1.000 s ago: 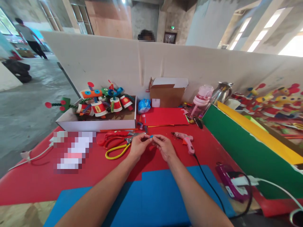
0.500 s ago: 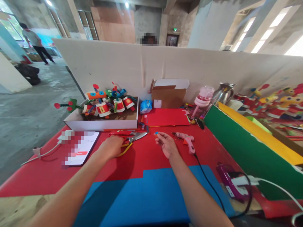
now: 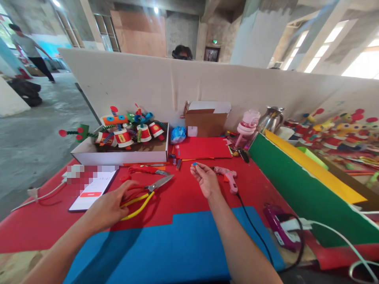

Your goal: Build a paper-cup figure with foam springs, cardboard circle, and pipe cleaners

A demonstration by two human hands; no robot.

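Observation:
My left hand (image 3: 111, 204) is closed round the handles of a pair of scissors (image 3: 151, 188) with yellow-lined grips, blades pointing right and away from me. Part of the handles is hidden behind the fingers. Beyond them lies a red-handled tool (image 3: 142, 169), its exact kind unclear. Between the thumb and fingertips of my right hand (image 3: 208, 180) is a small blue piece (image 3: 194, 164), perhaps paper. A pink glue gun (image 3: 230, 176) lies just right of that hand, its nozzle close behind the fingers.
A white box (image 3: 121, 157) of paper-cup figures stands back left, near a phone (image 3: 93, 191). Blue sheets (image 3: 201, 244) cover the front. Red paper (image 3: 204, 149), a pink bottle (image 3: 247, 128) and a green panel (image 3: 299, 193) stand farther off. The glue gun's black cord (image 3: 253, 225) runs to a purple power strip (image 3: 280, 228).
My left hand has drawn the scissors toward me and left, away from the red-handled tool. My right hand keeps its pinch on the blue piece. The view has shifted slightly.

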